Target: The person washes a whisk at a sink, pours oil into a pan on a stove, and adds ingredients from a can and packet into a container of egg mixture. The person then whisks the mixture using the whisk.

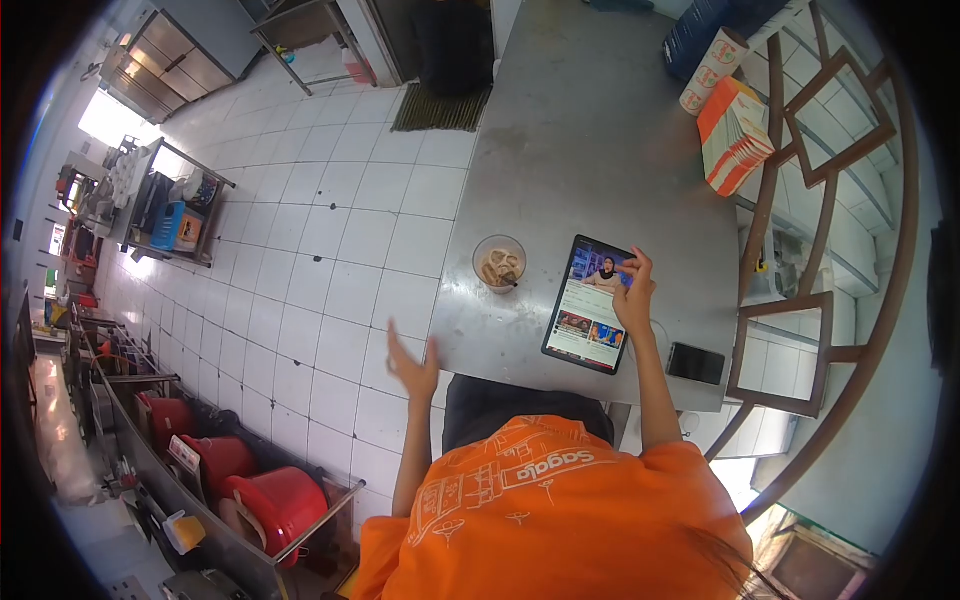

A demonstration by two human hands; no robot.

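A tablet (590,305) lies tilted on the steel table, its screen lit with a video at the top and thumbnails below. Over the tablet's upper right edge is my right hand (636,292), its fingers bent and apart, with nothing held; whether a fingertip touches the glass I cannot tell. My left hand (412,368) hangs in the air off the table's left edge, thumb and fingers spread, slightly blurred and holding nothing. Left of the tablet stands a clear cup of iced brown drink (499,263). A dark phone (695,363) lies right of the tablet.
The steel table (590,130) reaches away from me. At its far right are a red-and-white stack of packets (733,135) and patterned rolls (713,70). A brown metal frame (830,180) borders the right side. Red tubs (275,508) and a wheeled rack (175,205) stand left.
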